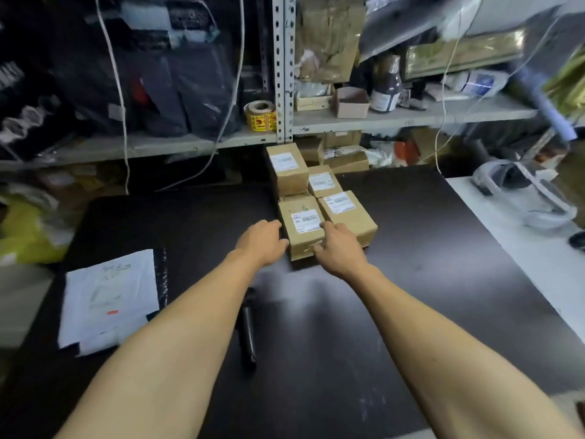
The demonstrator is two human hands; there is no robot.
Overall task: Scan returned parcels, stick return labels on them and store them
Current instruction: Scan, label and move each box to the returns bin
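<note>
Nearest brown parcel (pixel 302 231), table's 12 o'clock: your left hand (pixel 261 240) and right hand (pixel 340 248) grip its two sides.

Left hand (pixel 264 239) and right hand (pixel 338 248) on nearest brown parcel (pixel 303 229) — dark table (pixel 427 248).
</note>
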